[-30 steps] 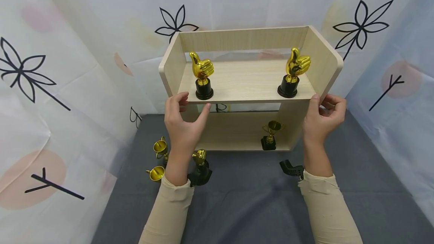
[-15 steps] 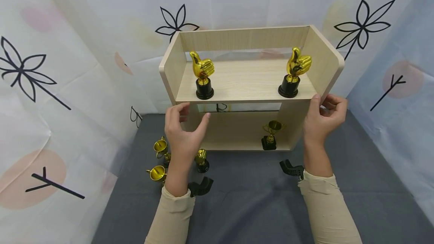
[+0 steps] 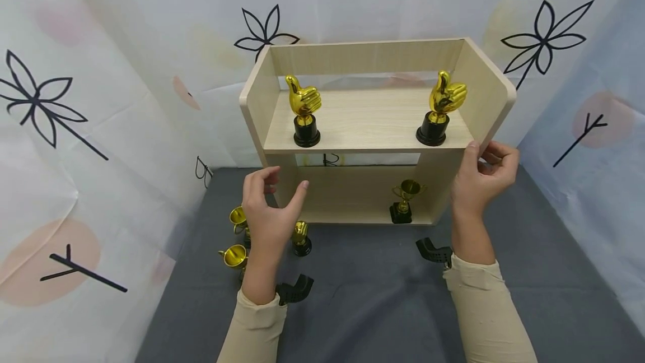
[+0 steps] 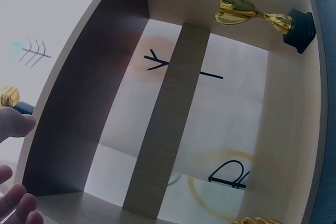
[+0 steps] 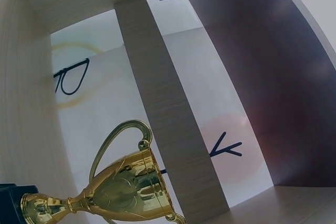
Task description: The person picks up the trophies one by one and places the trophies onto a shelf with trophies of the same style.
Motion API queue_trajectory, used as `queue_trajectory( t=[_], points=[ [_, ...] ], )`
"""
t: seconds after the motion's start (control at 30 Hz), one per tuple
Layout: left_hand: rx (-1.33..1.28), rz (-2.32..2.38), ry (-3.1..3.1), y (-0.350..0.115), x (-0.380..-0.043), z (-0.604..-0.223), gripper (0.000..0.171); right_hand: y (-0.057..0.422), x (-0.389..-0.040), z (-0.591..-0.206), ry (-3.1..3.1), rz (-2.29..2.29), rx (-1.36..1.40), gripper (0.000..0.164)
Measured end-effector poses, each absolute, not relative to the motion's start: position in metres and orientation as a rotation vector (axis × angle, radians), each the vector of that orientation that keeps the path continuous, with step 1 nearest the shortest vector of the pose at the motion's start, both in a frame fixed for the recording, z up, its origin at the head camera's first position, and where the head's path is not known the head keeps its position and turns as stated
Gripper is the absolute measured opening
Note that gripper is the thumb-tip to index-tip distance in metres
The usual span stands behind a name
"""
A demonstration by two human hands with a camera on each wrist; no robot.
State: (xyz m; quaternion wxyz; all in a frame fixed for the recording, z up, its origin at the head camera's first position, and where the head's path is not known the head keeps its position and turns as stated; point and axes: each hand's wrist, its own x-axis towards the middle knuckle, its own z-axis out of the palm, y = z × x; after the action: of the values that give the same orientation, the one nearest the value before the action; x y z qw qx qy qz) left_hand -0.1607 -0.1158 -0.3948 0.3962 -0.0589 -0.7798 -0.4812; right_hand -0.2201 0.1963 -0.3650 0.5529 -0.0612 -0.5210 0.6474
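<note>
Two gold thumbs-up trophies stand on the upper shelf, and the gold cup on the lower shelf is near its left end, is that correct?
Not quite: the gold cup stands near the right end of the lower shelf, as the head view shows. Two thumbs-up trophies do stand on the upper shelf.

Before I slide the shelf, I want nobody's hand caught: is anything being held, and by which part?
The right hand pinches the shelf by its right front edge, level with the upper board. The left hand holds nothing.
</note>
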Motion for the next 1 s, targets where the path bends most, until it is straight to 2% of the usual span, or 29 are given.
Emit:
queue_trajectory(
  t=[0.3,0.63,1.0],
  points=[
    [-0.126,-1.218,-1.994,-0.119,-0.159,-0.404,0.051,0.197,-0.219,-0.366,-1.223,1.533,-0.136,0.009],
    [-0.117,-1.246,-2.012,-0.119,-0.157,-0.412,0.043,0.198,-0.22,-0.365,-1.207,1.53,-0.114,0.005],
    [-0.13,-1.229,-2.035,-0.118,-0.153,-0.426,0.042,0.198,-0.22,-0.367,-1.244,1.513,-0.122,0.005]
  ],
)
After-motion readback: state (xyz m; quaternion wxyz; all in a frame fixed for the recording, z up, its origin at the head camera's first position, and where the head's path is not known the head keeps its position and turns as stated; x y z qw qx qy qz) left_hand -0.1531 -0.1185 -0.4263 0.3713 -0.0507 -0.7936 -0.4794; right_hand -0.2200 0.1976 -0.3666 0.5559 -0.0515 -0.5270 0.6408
